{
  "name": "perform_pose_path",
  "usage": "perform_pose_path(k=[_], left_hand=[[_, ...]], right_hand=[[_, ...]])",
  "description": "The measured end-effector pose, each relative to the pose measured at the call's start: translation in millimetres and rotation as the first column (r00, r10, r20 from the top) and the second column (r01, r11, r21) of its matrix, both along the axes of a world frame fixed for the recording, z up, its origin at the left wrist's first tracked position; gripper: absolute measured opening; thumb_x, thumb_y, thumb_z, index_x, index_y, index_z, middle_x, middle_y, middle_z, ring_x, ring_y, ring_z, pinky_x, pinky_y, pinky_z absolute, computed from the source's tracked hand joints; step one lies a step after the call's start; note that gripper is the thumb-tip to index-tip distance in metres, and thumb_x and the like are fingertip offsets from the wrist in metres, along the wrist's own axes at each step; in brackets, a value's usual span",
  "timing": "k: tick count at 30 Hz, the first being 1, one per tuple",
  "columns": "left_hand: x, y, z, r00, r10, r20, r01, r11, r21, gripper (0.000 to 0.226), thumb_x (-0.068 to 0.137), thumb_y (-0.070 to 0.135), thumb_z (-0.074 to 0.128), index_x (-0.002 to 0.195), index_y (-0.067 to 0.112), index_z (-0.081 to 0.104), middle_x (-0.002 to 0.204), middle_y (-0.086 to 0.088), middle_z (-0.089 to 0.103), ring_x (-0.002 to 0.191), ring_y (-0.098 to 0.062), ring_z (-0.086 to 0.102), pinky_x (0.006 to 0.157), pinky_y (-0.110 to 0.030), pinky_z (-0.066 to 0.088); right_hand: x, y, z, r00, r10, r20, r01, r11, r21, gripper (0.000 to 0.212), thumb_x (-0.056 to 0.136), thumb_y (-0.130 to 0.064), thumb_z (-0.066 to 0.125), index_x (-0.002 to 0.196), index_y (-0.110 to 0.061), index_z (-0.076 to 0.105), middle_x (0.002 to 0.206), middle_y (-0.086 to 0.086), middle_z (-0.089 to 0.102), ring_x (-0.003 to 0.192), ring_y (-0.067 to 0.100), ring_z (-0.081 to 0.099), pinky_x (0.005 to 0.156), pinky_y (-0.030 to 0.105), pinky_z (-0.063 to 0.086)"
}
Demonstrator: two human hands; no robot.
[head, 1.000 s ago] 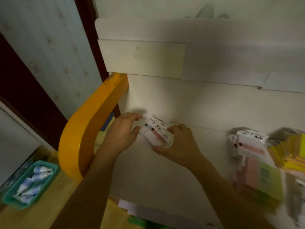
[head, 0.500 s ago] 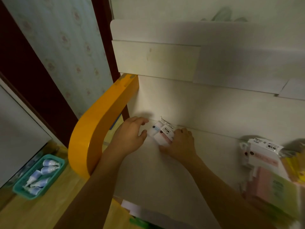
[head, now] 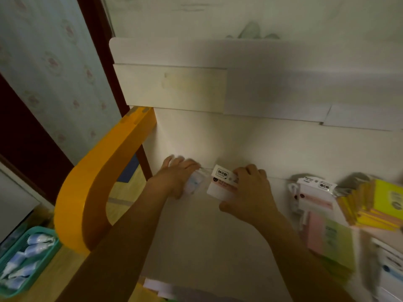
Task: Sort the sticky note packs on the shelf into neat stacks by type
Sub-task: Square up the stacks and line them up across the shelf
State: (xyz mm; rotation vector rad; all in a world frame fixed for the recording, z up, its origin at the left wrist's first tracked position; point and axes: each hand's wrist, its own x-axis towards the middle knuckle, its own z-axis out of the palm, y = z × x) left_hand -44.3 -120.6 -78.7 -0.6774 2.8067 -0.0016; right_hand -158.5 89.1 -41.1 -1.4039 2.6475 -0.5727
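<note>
On the white shelf (head: 196,232), at the back left, my left hand (head: 176,177) grips a small pack with a bluish note pad (head: 194,184). Just to its right my right hand (head: 250,192) holds a white pack with a pinkish strip and a black-and-white label (head: 220,184). The two packs sit apart, close to the back wall. Further right lie another white pink-strip pack (head: 314,197), a fanned pile of yellow note pads (head: 375,205) and a pink and green pack (head: 329,240).
A curved orange side panel (head: 93,184) bounds the shelf on the left. A teal basket (head: 26,260) with small white-blue tubes sits on the wooden floor below left. A white upper shelf board (head: 218,90) overhangs the back.
The two packs, held together a second ago, have been pulled apart: my left hand holds the bluish one, my right hand the pink-strip one, shifted right. The camera view also shifted.
</note>
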Motion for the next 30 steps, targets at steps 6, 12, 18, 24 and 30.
perform_pose_path(k=[6, 12, 18, 24, 30], left_hand=[[-7, -9, -9, 0.998, -0.006, -0.066, 0.007, 1.0, 0.019, 0.092, 0.067, 0.032, 0.08, 0.143, 0.035, 0.027, 0.145, 0.006, 0.03, 0.137, -0.023, 0.026, 0.116, -0.042, 0.015], [-9, 5, -3, 0.991, 0.016, -0.135, 0.003, 0.991, 0.136, 0.079, 0.057, 0.026, 0.087, 0.119, 0.03, 0.039, 0.122, 0.005, 0.043, 0.103, -0.014, 0.037, 0.086, -0.03, 0.032], [-4, 10, 14, 0.968, 0.002, -0.252, 0.046, 0.982, 0.184, 0.1, 0.053, 0.037, 0.091, 0.138, 0.024, 0.04, 0.131, 0.006, 0.04, 0.12, -0.015, 0.04, 0.101, -0.029, 0.042], [-19, 48, 61, 0.909, -0.078, -0.41, 0.133, 0.985, 0.108, 0.092, 0.054, 0.04, 0.086, 0.135, 0.024, 0.044, 0.117, 0.012, 0.037, 0.107, -0.005, 0.034, 0.089, -0.027, 0.048], [-44, 114, 87, 0.883, -0.114, -0.456, 0.171, 0.982, 0.086, 0.089, 0.057, 0.038, 0.085, 0.135, 0.025, 0.045, 0.115, 0.012, 0.039, 0.106, -0.006, 0.037, 0.088, -0.032, 0.051]], right_hand=[[-1, 16, 10, 0.998, 0.052, 0.026, -0.05, 0.997, -0.059, 0.08, 0.053, -0.05, 0.078, 0.123, -0.023, 0.05, 0.111, -0.006, 0.04, 0.102, 0.016, 0.037, 0.089, 0.03, 0.046], [7, 22, 13, 0.997, 0.068, 0.027, -0.063, 0.989, -0.133, 0.082, 0.052, -0.049, 0.077, 0.125, -0.025, 0.051, 0.111, -0.009, 0.041, 0.103, 0.013, 0.038, 0.089, 0.031, 0.048], [16, 38, 35, 0.997, 0.058, -0.047, -0.065, 0.982, -0.177, 0.077, 0.054, -0.047, 0.079, 0.124, -0.03, 0.053, 0.112, -0.012, 0.041, 0.104, 0.009, 0.036, 0.085, 0.019, 0.04], [2, 76, 58, 0.991, 0.037, -0.131, -0.061, 0.981, -0.187, 0.078, 0.052, -0.055, 0.073, 0.123, -0.033, 0.052, 0.112, -0.012, 0.04, 0.105, 0.01, 0.036, 0.087, 0.032, 0.047], [-31, 129, 67, 0.982, 0.037, -0.185, -0.08, 0.97, -0.23, 0.078, 0.053, -0.051, 0.073, 0.125, -0.03, 0.052, 0.112, -0.011, 0.041, 0.103, 0.01, 0.036, 0.082, 0.021, 0.04]])
